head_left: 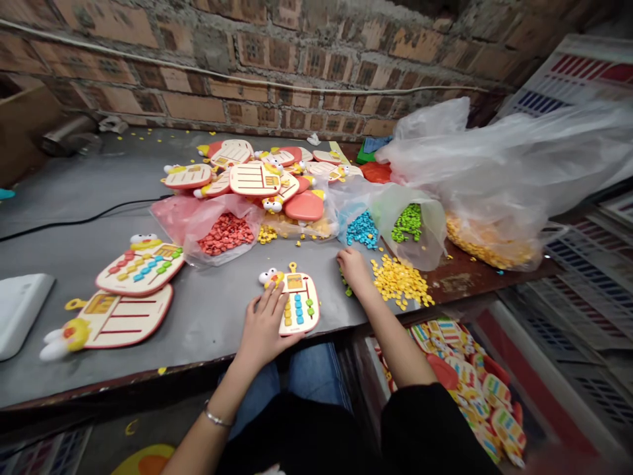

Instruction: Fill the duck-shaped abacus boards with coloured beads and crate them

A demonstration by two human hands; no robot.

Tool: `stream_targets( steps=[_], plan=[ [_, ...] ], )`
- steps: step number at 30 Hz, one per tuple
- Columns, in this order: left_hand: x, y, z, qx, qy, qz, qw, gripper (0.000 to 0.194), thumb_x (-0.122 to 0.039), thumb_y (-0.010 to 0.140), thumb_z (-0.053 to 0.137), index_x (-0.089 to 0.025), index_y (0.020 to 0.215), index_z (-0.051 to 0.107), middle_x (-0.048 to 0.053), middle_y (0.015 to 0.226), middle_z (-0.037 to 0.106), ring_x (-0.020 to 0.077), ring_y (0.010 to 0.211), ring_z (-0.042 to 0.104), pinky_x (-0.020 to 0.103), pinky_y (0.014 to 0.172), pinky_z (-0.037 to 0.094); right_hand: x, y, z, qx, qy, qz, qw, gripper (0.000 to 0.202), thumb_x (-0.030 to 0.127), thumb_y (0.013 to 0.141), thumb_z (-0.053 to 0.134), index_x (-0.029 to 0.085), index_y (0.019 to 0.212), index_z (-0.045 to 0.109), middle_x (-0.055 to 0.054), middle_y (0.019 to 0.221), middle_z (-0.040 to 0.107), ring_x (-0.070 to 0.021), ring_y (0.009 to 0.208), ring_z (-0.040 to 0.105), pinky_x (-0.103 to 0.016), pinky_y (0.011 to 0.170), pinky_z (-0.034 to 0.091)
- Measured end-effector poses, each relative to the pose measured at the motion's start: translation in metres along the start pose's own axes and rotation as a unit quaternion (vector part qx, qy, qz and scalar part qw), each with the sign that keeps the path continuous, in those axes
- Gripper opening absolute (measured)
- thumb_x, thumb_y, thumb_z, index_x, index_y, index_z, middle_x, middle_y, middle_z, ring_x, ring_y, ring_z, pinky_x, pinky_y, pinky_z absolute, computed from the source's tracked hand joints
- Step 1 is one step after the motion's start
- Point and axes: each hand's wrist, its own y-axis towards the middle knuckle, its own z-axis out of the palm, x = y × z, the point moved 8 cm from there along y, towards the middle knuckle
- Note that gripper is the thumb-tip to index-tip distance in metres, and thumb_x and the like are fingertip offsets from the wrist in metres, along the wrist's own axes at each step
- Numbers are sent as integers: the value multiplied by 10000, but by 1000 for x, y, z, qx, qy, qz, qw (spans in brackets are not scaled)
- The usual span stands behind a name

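Note:
My left hand (263, 330) lies over the left side of a cream toy board (307, 320) with a duck head, its fingers spread on the board near the table's front edge. Yellow, blue and green pieces sit in the slots that show; the hand hides the rest. To the right, my right hand (355, 269) has its fingers closed at a few green pieces (346, 284) on the table. What is between its fingertips is too small to tell. A heap of yellow pieces (403, 280) lies just right of that hand.
Bags of red (226, 234), blue (362, 229) and green pieces (407, 223) stand behind the hands. Boards (254, 178) are piled farther back. Two boards (141, 267) and a white device (22, 310) lie left; a crate of boards (544, 369) stands below right.

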Motion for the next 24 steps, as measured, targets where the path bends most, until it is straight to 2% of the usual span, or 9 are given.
stream_targets(
  steps=[2, 4, 7, 9, 11, 14, 19, 22, 24],
  plan=[
    [0, 0, 0, 2, -4, -3, 1000, 758, -582, 747, 627, -142, 1342, 459, 169, 1504, 354, 333, 1404, 290, 476, 1027, 323, 12, -3, -3, -19, 55, -28, 998, 178, 100, 835, 515, 185, 784, 663, -83, 829, 646, -221, 812, 584, -335, 760, 465],
    [0, 0, 0, 5, -6, -5, 1000, 765, -596, 741, 628, -141, 1335, 468, 169, 1502, 357, 336, 1403, 291, 475, 1026, 324, 36, -14, -6, -38, 136, -66, 988, 136, 152, 868, 530, 197, 843, 657, -72, 869, 659, -217, 841, 600, -336, 775, 474],
    [1, 1, 0, 3, -9, -5, 1000, 772, -604, 740, 626, -141, 1338, 470, 172, 1495, 370, 337, 1402, 292, 476, 1023, 328, 74, -31, 6, -3, 223, -113, 968, 99, 193, 892, 552, 209, 858, 644, -49, 863, 654, -196, 836, 605, -320, 772, 481],
    [0, 1, -1, 2, -9, -4, 1000, 763, -599, 745, 624, -143, 1337, 472, 170, 1492, 375, 336, 1401, 295, 478, 1025, 326, 91, -37, 17, 15, 219, -131, 967, 110, 187, 898, 552, 208, 832, 638, -47, 847, 645, -194, 833, 588, -324, 777, 474],
    [0, 1, -1, 4, -7, -4, 1000, 749, -595, 751, 620, -141, 1329, 479, 166, 1496, 370, 332, 1401, 297, 478, 1026, 324, 97, -38, 26, 12, 176, -133, 975, 120, 184, 890, 571, 205, 790, 632, -51, 815, 640, -213, 847, 558, -348, 796, 456],
    [0, 1, 0, 5, -6, -4, 1000, 744, -592, 752, 620, -137, 1324, 481, 166, 1499, 363, 330, 1401, 298, 477, 1023, 327, 93, -39, 28, -3, 130, -116, 985, 128, 171, 867, 605, 201, 744, 622, -61, 808, 640, -232, 875, 525, -367, 809, 438],
    [0, 0, 0, -2, -13, -5, 1000, 750, -583, 744, 633, -156, 1338, 472, 166, 1490, 379, 332, 1401, 298, 474, 1029, 320, 83, -48, 14, 59, 167, -131, 976, 86, 183, 862, 612, 201, 784, 645, -46, 842, 646, -202, 862, 559, -328, 802, 452],
    [1, 0, 1, 1, -12, -6, 1000, 758, -586, 747, 629, -146, 1342, 462, 170, 1500, 360, 326, 1407, 288, 469, 1036, 309, 48, -42, 3, 37, 59, -70, 995, 151, 132, 858, 570, 194, 937, 681, -86, 978, 633, -226, 942, 554, -352, 841, 445],
    [2, -1, 2, 2, -11, -5, 1000, 753, -582, 755, 621, -138, 1342, 458, 175, 1507, 343, 325, 1408, 285, 468, 1040, 301, 23, -36, 3, 48, -37, -31, 998, 219, 85, 841, 541, 180, 966, 693, -111, 990, 629, -247, 951, 546, -366, 836, 442]
  ],
)
